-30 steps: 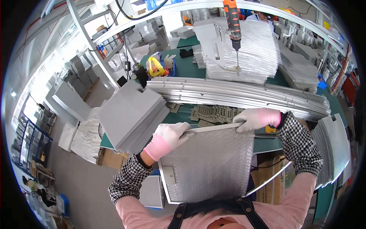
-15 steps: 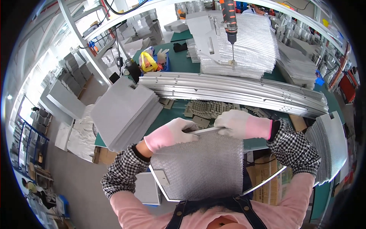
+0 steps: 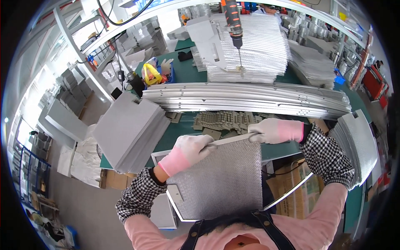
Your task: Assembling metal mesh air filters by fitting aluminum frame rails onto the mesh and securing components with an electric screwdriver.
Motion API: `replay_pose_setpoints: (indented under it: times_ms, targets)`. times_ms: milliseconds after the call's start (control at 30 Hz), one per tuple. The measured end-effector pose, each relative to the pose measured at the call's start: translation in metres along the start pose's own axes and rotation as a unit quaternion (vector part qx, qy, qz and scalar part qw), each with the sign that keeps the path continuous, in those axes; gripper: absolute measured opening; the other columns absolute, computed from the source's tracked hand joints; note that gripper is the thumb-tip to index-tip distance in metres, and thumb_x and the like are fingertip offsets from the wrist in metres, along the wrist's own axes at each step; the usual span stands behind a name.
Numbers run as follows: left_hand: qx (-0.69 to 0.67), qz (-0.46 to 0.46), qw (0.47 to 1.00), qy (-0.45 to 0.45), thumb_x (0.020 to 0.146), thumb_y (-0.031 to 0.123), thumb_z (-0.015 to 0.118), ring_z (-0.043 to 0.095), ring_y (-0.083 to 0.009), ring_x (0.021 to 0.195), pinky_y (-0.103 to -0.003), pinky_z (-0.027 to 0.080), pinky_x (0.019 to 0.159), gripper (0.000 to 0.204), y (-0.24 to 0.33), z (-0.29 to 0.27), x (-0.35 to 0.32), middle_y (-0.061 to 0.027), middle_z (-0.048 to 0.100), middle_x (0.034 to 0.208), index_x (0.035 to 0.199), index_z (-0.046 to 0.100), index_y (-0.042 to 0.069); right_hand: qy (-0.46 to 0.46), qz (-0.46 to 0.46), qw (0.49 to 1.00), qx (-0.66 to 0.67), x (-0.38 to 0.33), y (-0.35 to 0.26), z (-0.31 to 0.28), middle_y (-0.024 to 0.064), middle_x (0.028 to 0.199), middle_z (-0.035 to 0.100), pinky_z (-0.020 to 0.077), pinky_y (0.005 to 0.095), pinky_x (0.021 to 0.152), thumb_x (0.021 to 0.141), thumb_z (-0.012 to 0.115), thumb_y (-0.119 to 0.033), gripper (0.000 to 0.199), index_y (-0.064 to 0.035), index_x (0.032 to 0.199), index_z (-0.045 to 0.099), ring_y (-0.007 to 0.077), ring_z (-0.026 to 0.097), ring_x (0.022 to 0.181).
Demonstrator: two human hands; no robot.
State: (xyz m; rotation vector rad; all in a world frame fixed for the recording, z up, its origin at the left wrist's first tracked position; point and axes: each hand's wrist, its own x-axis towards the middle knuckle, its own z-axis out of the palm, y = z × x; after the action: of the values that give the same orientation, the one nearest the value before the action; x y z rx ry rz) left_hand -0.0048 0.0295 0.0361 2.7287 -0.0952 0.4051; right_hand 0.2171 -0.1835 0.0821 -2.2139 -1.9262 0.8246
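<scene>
Both gloved hands grip a narrow pale strip [image 3: 233, 140] at the far edge of a silvery mesh panel [image 3: 218, 181]. My left hand [image 3: 189, 151] is closed on the strip's left end. My right hand [image 3: 271, 131] pinches its right end, just beyond the panel's far right corner. The panel lies against my front, with a white frame edge [image 3: 171, 205] and a small pale plate [image 3: 175, 193] along its left side. On the right, a long white frame strip [image 3: 288, 193] stands away from the mesh.
Grey-green plastic parts [image 3: 225, 121] lie beyond the panel, before stacked metal profiles [image 3: 246, 98]. Mesh sheets are stacked at left [image 3: 125, 129], right [image 3: 354, 141] and back [image 3: 258, 50]. A power driver [image 3: 232, 23] hangs overhead. A blue bin [image 3: 170, 75] stands at the back left.
My hands have moved apart, the right one rightward and the left one slightly nearer me. More of the pale strip shows between them, now tilted up toward the right.
</scene>
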Motion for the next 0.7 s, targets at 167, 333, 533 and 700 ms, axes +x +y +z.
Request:
replay_pose_setpoints:
  times_ms: [167, 333, 533, 700]
  targets:
    - [-0.053, 0.069, 0.994, 0.063, 0.088, 0.026, 0.069, 0.068, -0.0286, 0.084, -0.038, 0.054, 0.074, 0.026, 0.035, 0.041, 0.057, -0.0118, 0.068, 0.091, 0.102, 0.065, 0.005, 0.077, -0.017, 0.996, 0.036, -0.006, 0.001, 0.017, 0.0208, 0.091, 0.065, 0.0487, 0.0484, 0.078, 0.102, 0.05, -0.035, 0.031, -0.0043, 0.106, 0.056, 0.04, 0.065, 0.089]
    - [-0.164, 0.052, 0.984, -0.041, 0.089, 0.021, 0.066, 0.068, -0.0335, 0.087, -0.041, 0.053, 0.077, 0.026, 0.045, 0.036, 0.079, -0.0173, 0.068, 0.095, 0.105, 0.064, 0.001, 0.118, -0.094, 0.988, 0.024, -0.023, 0.016, 0.022, 0.019, 0.095, 0.063, 0.0486, 0.0447, 0.078, 0.102, 0.049, -0.033, 0.03, -0.0034, 0.105, 0.055, 0.0376, 0.063, 0.091]
    - [-0.19, -0.009, 0.956, -0.223, 0.096, 0.034, 0.059, 0.069, -0.0363, 0.088, -0.042, 0.053, 0.077, 0.038, 0.051, 0.031, 0.083, -0.0217, 0.069, 0.092, 0.12, 0.06, 0.004, -0.169, 0.012, 0.958, 0.23, -0.02, 0.033, 0.006, 0.0069, 0.079, 0.058, 0.0481, 0.034, 0.067, 0.105, 0.045, -0.039, 0.041, 0.0009, 0.103, 0.056, 0.0154, 0.059, 0.071]
    - [-0.115, -0.104, 0.972, -0.176, 0.094, 0.034, 0.062, 0.068, -0.0368, 0.081, -0.041, 0.052, 0.074, 0.036, 0.014, 0.019, 0.043, -0.0216, 0.067, 0.084, 0.108, 0.059, 0.001, 0.322, -0.088, 0.927, -0.169, -0.033, -0.011, 0.041, 0.0147, 0.085, 0.062, 0.051, 0.0448, 0.076, 0.091, 0.063, -0.029, 0.026, -0.0068, 0.104, 0.062, 0.0353, 0.063, 0.081]
